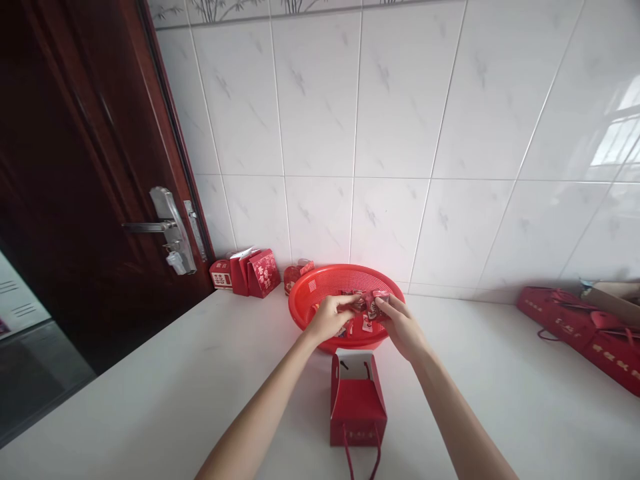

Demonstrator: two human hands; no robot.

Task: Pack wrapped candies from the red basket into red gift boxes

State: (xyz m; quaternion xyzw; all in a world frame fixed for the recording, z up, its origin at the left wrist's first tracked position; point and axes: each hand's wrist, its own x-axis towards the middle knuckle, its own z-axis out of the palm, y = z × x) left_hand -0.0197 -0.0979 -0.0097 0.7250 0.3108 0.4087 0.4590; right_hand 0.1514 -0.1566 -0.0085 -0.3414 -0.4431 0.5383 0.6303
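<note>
A round red plastic basket (pixel 299 293) stands against the wall with several small wrapped candies (pixel 367 325) in it. Over it, my right hand (pixel 404 328) pinches a shiny red candy packet (pixel 377 304) between thumb and fingers. My left hand (pixel 330 319) is closed on a darker red wrapped candy (pixel 357 303) beside that packet; the two wrappers meet or overlap, and their edges are hard to separate. Between my forearms sits a red gift box (pixel 357 400), its top open towards the basket, showing a white inside. Its dark red cord handle (pixel 376 453) hangs towards me.
Several red gift boxes (pixel 255 273) stand at the back left, with a smaller red box (pixel 295 275) beside the basket. Long red printed cartons (pixel 575 327) lie at the right. A dark wooden door (pixel 100 167) with a metal handle (pixel 145 227) borders the white table (pixel 200 380).
</note>
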